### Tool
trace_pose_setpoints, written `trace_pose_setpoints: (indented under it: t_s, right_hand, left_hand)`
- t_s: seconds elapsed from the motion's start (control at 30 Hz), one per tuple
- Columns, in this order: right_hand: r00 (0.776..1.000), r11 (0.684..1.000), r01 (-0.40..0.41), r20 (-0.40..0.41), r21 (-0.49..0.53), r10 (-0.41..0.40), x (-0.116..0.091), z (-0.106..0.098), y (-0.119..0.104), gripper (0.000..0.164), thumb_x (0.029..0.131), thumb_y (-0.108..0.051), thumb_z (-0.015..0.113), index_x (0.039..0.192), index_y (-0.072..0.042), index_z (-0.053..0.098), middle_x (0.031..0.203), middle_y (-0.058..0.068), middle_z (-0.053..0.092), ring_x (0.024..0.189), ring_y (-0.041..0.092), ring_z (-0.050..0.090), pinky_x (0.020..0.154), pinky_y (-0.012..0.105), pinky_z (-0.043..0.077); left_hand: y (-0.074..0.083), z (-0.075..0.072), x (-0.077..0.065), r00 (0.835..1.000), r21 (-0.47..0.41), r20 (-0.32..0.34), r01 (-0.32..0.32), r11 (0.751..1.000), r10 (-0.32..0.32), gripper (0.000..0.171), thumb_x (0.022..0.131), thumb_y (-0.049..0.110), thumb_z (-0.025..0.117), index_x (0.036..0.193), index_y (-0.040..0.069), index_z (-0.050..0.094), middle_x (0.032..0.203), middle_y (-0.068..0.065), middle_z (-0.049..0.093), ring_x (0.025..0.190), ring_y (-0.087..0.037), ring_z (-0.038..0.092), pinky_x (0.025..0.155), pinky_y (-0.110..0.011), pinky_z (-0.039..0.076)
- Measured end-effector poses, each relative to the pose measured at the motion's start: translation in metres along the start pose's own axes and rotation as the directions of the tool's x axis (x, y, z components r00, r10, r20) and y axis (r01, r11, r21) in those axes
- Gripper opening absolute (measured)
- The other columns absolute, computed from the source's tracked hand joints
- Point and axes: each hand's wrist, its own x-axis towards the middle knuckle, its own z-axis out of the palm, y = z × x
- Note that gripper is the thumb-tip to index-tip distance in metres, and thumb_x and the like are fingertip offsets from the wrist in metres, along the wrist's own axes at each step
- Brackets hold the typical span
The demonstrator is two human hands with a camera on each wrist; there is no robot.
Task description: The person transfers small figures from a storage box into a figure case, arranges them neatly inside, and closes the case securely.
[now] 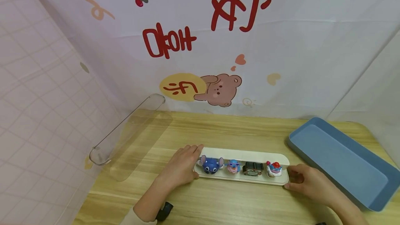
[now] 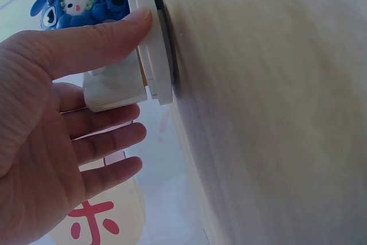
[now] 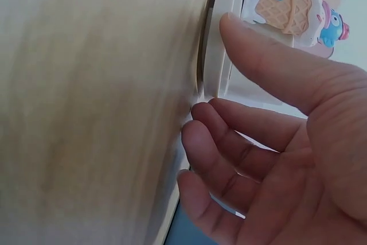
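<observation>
A long white stepped stand with rounded ends lies on the wooden table, bearing a row of small figurines. From left to right sit a dark blue big-eared figure, a small blue one with sunglasses, a dark block-shaped one and a white one with a red top. My left hand pinches the stand's left end, thumb on the front edge and fingers behind. At the right end, my right hand holds the corner, its thumb against the base edge and its other fingers curled beside it.
A clear, long box-like cover stands at the table's left, beside the hanging cloth. On the right lies a shallow blue tray, close to my right hand. A printed white cloth hangs behind the table.
</observation>
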Motion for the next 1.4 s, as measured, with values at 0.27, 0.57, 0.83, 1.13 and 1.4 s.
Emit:
trace_pose_setpoints:
  t_s: [0.27, 0.57, 0.83, 1.13, 1.4]
  right_hand:
    - [1.000, 1.000, -0.001, -0.014, -0.019, 0.001, -0.001, -0.001, -0.003, 0.051, 0.078, -0.036, 0.093, 0.113, -0.003, 0.076, 0.096, -0.007, 0.073, 0.076, -0.002, 0.057, 0.064, 0.026, 0.050]
    - [1.000, 1.000, 0.015, -0.013, -0.022, -0.016, 0.002, -0.001, -0.002, 0.054, 0.078, -0.036, 0.093, 0.115, -0.001, 0.075, 0.099, -0.005, 0.074, 0.079, -0.002, 0.059, 0.066, 0.027, 0.053]
    - [1.000, 1.000, 0.000, 0.026, 0.001, 0.000, 0.006, -0.003, -0.002, 0.056, 0.080, -0.034, 0.092, 0.118, 0.002, 0.073, 0.101, -0.001, 0.074, 0.077, -0.001, 0.059, 0.065, 0.026, 0.052]
    - [1.000, 1.000, -0.014, 0.027, 0.024, 0.013, 0.000, -0.001, -0.002, 0.054, 0.081, -0.033, 0.091, 0.118, 0.002, 0.074, 0.101, -0.002, 0.075, 0.079, 0.000, 0.062, 0.067, 0.026, 0.054]
    - [1.000, 1.000, 0.005, 0.018, 0.021, -0.005, -0.002, -0.002, -0.001, 0.054, 0.081, -0.032, 0.091, 0.118, 0.002, 0.073, 0.100, -0.003, 0.075, 0.078, -0.001, 0.061, 0.065, 0.026, 0.053]
  left_hand:
    - [0.000, -0.002, -0.001, 1.000, -0.003, -0.001, -0.004, 1.000, 0.004, 0.103, 0.074, 0.026, 0.097, 0.158, 0.002, 0.043, 0.144, -0.012, 0.059, 0.130, -0.030, 0.055, 0.111, -0.051, 0.046]
    - [-0.002, -0.009, -0.005, 1.000, -0.044, -0.028, 0.003, 0.999, -0.004, 0.104, 0.070, 0.015, 0.099, 0.157, 0.002, 0.044, 0.143, -0.014, 0.059, 0.132, -0.032, 0.054, 0.109, -0.053, 0.047]
    - [-0.011, -0.018, -0.015, 0.995, 0.007, -0.090, 0.039, 0.999, -0.039, 0.099, 0.069, 0.001, 0.095, 0.155, 0.002, 0.047, 0.144, -0.018, 0.058, 0.133, -0.037, 0.053, 0.107, -0.057, 0.047]
    - [-0.028, -0.033, -0.029, 0.974, 0.222, -0.222, 0.084, 0.971, -0.034, 0.084, 0.079, 0.017, 0.090, 0.152, 0.003, 0.052, 0.145, -0.021, 0.057, 0.133, -0.040, 0.053, 0.110, -0.055, 0.044]
    - [-0.045, -0.054, -0.044, 0.898, 0.231, -0.435, 0.181, 0.956, -0.065, 0.068, 0.082, 0.027, 0.090, 0.136, -0.003, 0.062, 0.136, -0.027, 0.059, 0.127, -0.046, 0.054, 0.111, -0.059, 0.042]
